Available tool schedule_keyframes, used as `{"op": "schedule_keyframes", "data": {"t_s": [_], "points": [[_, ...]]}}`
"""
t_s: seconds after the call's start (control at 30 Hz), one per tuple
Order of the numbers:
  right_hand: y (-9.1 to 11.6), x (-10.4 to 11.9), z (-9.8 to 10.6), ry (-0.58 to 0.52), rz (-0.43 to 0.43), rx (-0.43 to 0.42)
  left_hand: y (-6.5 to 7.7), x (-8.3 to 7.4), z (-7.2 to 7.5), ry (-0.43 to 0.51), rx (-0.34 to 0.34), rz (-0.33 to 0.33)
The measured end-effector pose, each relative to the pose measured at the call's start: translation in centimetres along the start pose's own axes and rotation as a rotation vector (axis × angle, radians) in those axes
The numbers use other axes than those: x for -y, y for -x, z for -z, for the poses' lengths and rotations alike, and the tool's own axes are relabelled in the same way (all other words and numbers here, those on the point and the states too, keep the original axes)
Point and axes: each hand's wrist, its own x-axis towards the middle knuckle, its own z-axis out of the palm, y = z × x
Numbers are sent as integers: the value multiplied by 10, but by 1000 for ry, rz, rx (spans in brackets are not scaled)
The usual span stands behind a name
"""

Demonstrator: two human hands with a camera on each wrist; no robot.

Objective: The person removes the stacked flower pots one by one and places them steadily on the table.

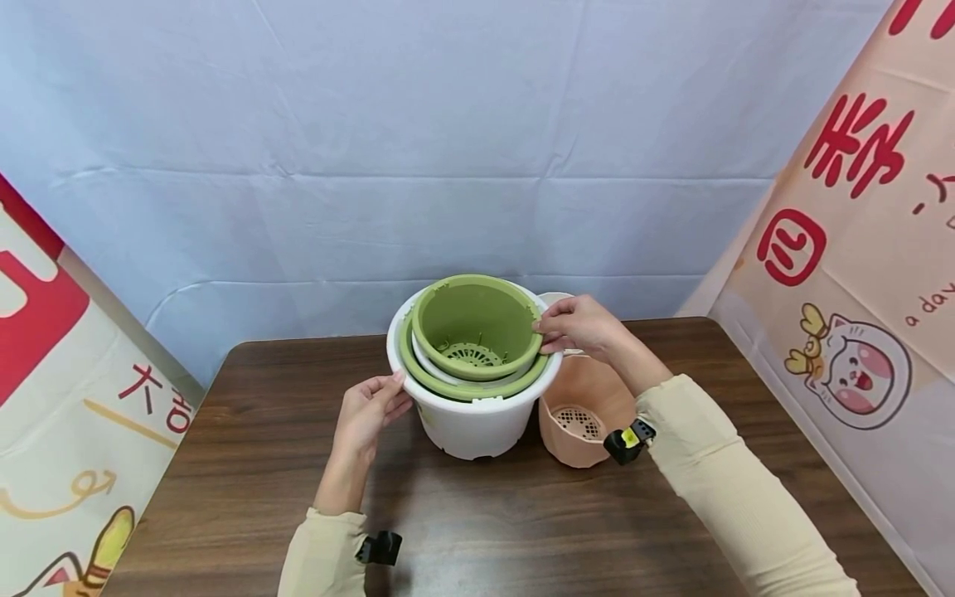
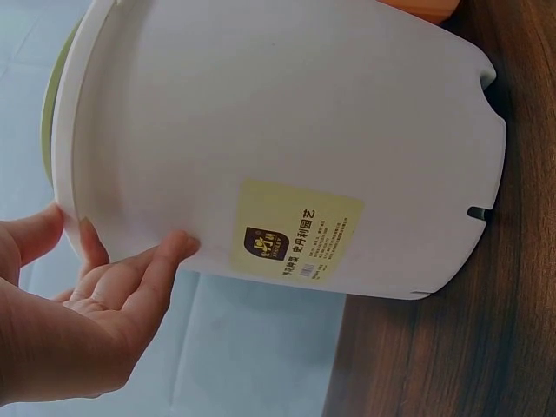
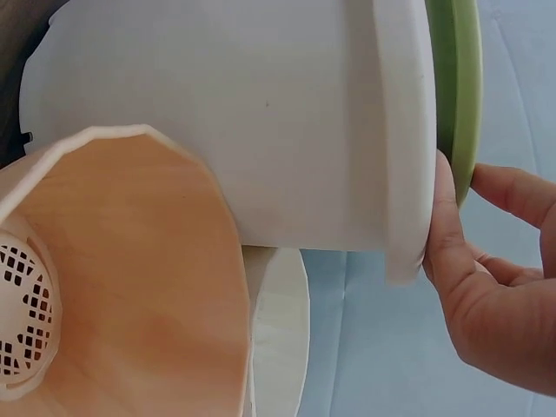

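A large white plant pot [image 1: 473, 431] stands on the table with smaller pots nested inside it. The topmost is a green pot [image 1: 477, 311] with a slotted bottom, sitting tilted; a white rim and a wider green pot [image 1: 448, 388] show beneath it. My left hand [image 1: 366, 414] pinches the large white pot's rim at its left side, thumb on top and fingers below, as the left wrist view shows. On the opposite side, my right hand [image 1: 582, 327] grips the topmost green pot's rim between thumb and fingers. A yellow label [image 2: 295, 233] is on the white pot's side.
Right beside the white pot stands a peach-coloured planter [image 1: 604, 394] with a perforated bottom. Behind that, a pale pot [image 3: 282, 330] is partly hidden. The wooden table [image 1: 477, 531] ends at a pale blue cloth backdrop [image 1: 418, 166], with printed cloths at both sides.
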Motion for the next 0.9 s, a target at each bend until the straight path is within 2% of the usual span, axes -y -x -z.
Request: {"op": "schedule_keyframes", "data": {"t_s": [0.4,0.9], "points": [[-2,-1,0,64,17,23,0,0,1,1,3,-2],[-5,-3,-3,124,31,7,-1,1,1,0,6,3]]}}
